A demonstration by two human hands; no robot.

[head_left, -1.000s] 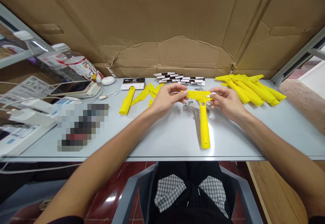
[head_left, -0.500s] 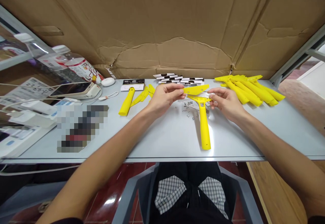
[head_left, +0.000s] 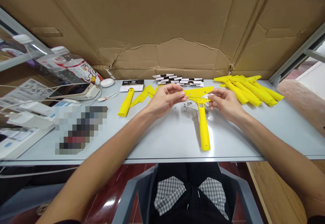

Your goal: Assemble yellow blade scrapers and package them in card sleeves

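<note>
My left hand point(head_left: 166, 99) is closed, pinching the left end of a flat yellow plastic plate point(head_left: 199, 91) with small holes in it. Just below the plate is the wide head of a yellow T-shaped scraper handle point(head_left: 204, 127), whose grip points toward me. The fingers of my right hand point(head_left: 225, 103) close on the right end of that head. Plate and head lie nearly edge to edge; whether they touch, I cannot tell. Small metal nuts or screws point(head_left: 188, 109) are scattered on the table behind the handle.
Several yellow scraper handles point(head_left: 250, 88) are piled at the right. Another yellow handle point(head_left: 126, 103) and loose yellow plates point(head_left: 140, 97) lie left, near a black-and-white card point(head_left: 132, 85). Folded cards point(head_left: 179, 80) stack at the back. Bottles point(head_left: 73, 65), a phone point(head_left: 72, 90) and cables crowd the left.
The yellow plate has shifted right and slightly down, toward the handle's head, and its right end now reaches my right fingers. The handle has hardly moved.
</note>
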